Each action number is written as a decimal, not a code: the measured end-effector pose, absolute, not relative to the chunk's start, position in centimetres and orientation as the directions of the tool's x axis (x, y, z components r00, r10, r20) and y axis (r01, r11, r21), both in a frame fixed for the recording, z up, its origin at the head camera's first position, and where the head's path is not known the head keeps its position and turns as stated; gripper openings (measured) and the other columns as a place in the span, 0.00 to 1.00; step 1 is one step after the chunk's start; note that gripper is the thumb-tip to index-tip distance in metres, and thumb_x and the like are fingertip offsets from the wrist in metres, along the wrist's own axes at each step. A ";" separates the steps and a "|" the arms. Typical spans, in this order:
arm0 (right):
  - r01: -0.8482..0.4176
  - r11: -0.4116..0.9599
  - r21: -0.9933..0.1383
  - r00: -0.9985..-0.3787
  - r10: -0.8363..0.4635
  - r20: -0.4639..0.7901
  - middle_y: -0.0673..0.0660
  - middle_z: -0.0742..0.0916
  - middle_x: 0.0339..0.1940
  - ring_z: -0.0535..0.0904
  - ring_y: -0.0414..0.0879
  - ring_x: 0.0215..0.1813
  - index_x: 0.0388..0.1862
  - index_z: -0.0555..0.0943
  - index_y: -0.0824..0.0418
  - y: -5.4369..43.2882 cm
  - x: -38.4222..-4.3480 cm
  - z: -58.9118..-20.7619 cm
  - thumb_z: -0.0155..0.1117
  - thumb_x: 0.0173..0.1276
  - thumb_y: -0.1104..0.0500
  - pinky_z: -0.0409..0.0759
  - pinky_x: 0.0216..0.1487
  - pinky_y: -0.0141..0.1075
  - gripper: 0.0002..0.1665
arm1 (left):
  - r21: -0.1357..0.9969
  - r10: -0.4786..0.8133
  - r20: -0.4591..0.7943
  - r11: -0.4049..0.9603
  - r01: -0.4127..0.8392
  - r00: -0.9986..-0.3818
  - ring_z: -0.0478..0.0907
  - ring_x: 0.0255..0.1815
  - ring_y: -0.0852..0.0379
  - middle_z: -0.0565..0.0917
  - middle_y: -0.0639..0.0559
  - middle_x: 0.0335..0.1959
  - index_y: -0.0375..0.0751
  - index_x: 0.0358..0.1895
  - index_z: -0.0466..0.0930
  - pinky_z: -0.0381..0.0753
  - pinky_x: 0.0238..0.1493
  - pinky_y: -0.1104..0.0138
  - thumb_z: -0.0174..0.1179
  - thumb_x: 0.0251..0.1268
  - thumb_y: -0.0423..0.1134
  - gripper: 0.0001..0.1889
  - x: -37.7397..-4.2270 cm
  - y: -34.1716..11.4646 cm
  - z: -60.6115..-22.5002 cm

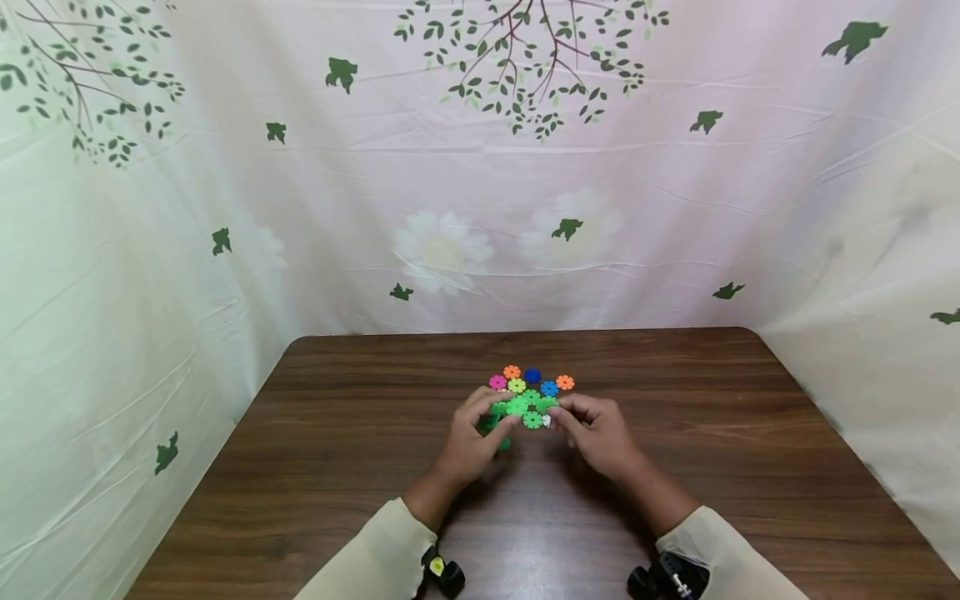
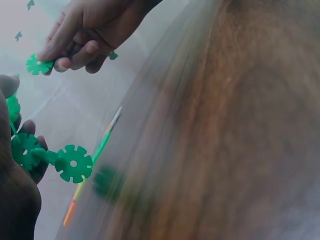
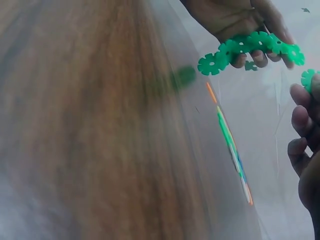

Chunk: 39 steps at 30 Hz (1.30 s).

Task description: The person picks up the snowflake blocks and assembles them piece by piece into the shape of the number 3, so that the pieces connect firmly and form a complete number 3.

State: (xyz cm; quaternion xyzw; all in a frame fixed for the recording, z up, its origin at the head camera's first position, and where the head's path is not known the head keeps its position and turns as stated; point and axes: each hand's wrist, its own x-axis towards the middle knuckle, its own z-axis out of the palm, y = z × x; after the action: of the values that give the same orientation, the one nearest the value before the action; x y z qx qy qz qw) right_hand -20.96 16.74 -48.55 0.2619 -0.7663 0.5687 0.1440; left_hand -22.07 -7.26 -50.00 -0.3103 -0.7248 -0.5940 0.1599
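Observation:
My left hand (image 1: 468,437) grips a chain of several green notched plastic discs (image 3: 250,44), slotted together and raised over the table. In the left wrist view, the chain's end disc (image 2: 74,163) sticks out past the fingers. A single green notched disc (image 2: 37,65) is pinched between the thumb and fingers of my right hand (image 1: 603,432). This disc is apart from the chain, a short gap off its far end in the right wrist view. Right behind the hands, flat on the table, lie more notched discs, among them a yellow one (image 1: 517,386) and a green one (image 1: 532,420).
Loose orange (image 1: 565,382), pink (image 1: 498,382) and dark blue discs (image 1: 532,376) lie beyond the hands on the brown wooden table (image 1: 360,417). A printed cloth (image 1: 480,183) hangs behind the table's far edge and along both sides.

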 end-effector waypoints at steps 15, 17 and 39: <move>-0.677 0.213 -0.705 -0.736 -0.231 0.637 0.57 0.82 0.19 0.74 0.39 0.19 0.36 0.87 0.54 15.9 -20.8 -48.3 0.67 0.76 0.74 0.75 0.22 0.30 0.16 | 0.764 0.306 0.587 0.094 0.638 -0.749 0.81 0.50 0.63 0.86 0.38 0.52 0.28 0.62 0.87 0.85 0.52 0.68 0.68 0.76 0.29 0.15 -21.9 -7.1 -50.0; -0.688 0.220 -0.692 -0.726 -0.229 0.649 0.54 0.82 0.19 0.74 0.39 0.19 0.35 0.87 0.53 15.9 -20.9 -48.3 0.67 0.75 0.75 0.75 0.21 0.30 0.17 | 0.765 0.314 0.585 0.093 0.638 -0.748 0.81 0.50 0.63 0.87 0.38 0.52 0.29 0.62 0.87 0.85 0.52 0.67 0.68 0.76 0.29 0.15 -22.0 -7.1 -50.1; -0.720 0.295 -0.628 -0.694 -0.283 0.662 0.56 0.83 0.19 0.75 0.31 0.21 0.35 0.87 0.55 15.9 -20.4 -48.1 0.69 0.74 0.74 0.75 0.22 0.26 0.14 | 0.746 0.367 0.579 0.121 0.655 -0.728 0.86 0.54 0.48 0.88 0.37 0.53 0.27 0.62 0.87 0.87 0.57 0.64 0.67 0.76 0.28 0.16 -21.8 -7.2 -49.8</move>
State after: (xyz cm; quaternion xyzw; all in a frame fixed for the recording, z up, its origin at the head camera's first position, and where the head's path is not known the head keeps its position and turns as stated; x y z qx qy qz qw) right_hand -20.35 15.86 -48.12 0.3239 -0.7742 0.4975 0.2194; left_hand -21.83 -7.20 -49.81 -0.3463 -0.7379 -0.5651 0.1271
